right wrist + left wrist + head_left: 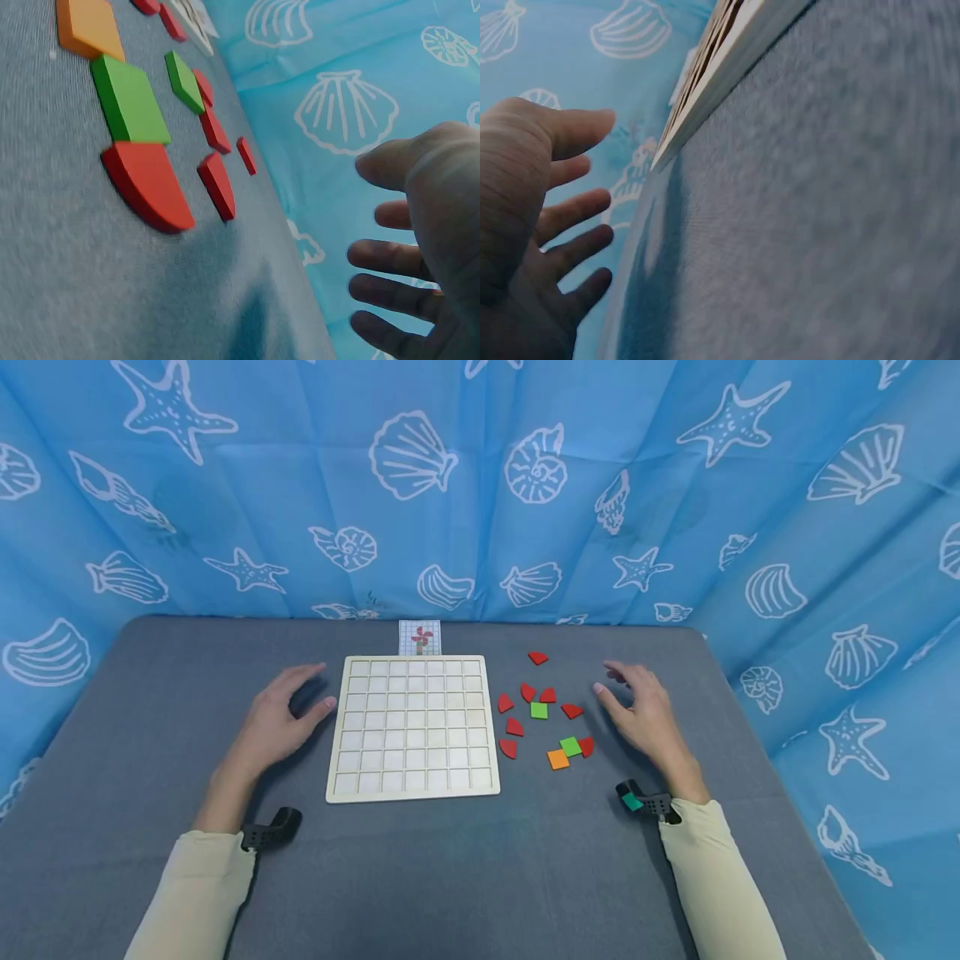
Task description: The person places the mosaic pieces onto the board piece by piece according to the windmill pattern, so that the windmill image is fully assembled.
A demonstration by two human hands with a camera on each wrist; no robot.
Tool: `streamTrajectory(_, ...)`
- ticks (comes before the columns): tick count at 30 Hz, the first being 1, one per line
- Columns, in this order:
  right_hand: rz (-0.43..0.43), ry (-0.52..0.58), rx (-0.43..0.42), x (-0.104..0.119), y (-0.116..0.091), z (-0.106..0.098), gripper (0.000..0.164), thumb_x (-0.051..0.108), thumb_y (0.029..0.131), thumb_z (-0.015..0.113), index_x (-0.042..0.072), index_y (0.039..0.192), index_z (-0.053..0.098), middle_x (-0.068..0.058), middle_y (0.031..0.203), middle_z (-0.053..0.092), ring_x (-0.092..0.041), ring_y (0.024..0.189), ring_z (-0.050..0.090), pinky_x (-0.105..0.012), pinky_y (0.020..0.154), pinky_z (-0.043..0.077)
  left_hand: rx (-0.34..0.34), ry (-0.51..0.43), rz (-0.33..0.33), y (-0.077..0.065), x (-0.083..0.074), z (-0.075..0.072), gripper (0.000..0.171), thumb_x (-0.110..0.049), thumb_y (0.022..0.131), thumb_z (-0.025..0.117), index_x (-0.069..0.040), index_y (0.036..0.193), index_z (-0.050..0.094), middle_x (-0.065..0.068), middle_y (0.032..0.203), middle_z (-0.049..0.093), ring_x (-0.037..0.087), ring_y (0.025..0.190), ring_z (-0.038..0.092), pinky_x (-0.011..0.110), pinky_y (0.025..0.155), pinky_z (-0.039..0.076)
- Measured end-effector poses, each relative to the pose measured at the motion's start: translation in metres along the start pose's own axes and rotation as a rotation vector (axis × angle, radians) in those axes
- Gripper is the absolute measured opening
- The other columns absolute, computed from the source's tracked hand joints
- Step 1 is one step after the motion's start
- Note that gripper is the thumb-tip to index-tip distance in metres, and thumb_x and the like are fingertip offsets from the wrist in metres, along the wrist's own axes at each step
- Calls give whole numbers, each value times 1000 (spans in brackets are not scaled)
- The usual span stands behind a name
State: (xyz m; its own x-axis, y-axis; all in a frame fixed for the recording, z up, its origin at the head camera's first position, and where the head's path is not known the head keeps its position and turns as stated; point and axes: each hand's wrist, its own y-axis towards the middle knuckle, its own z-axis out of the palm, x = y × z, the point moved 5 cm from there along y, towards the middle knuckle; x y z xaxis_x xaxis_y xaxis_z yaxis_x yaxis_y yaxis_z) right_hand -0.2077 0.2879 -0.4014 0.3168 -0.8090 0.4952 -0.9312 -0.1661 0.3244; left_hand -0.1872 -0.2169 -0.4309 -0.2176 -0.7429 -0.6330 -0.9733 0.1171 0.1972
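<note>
Here we find a gridded board (414,727) between two hands

We see the left hand (277,718) just left of the board and apart from its edge, with the fingers (577,214) spread wide and loosely bent. The right hand (641,710) hangs at the right, near the loose pieces, its fingers (386,259) wide too.

The board lies flat on the grey counter (450,885). Between it and the right hand we count eight red pieces (507,748) shaped like quarter-rounds, two green squares (538,710) and one orange square (558,759). The nearer green square touches both the orange one and a red piece; the other lies farther off among the reds.

At the board's far edge we notice a card (408,639) with a red pinwheel-like design; beyond hangs a blue curtain (465,527) of white shells and starfish.
</note>
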Motion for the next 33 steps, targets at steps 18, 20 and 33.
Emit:
streamTrajectory(18, 34, 126, 187, 2, -2, 14, 38, 13, 90, 79, 1, 125, 70, -14, 109, 69, -30, 97, 65, -47, 82, 53, 229, 25, 28, -1, 9, 19, 61, -39, 98, 68, -10, 149, 53, 24, 160, 30, 49, 150, 15, 73, 112, 6)
streamTrajectory(20, 41, 126, 205, 1, -3, 16, 39, 15, 90, 80, 2, 125, 71, -14, 109, 68, -28, 96, 63, -44, 80, 52, 228, 29, 28, -1, 9, 20, 61, -39, 98, 68, -10, 149, 53, 24, 160, 30, 49, 150, 15, 73, 112, 6)
streamTrajectory(33, 55, 100, 259, -6, -8, 28, 42, 25, 86, 84, 5, 122, 73, -10, 100, 60, -23, 89, 50, -38, 75, 40, 219, 33, 22, -1, 8, 20, 61, -38, 97, 69, -9, 148, 53, 25, 159, 31, 49, 149, 15, 73, 112, 6)
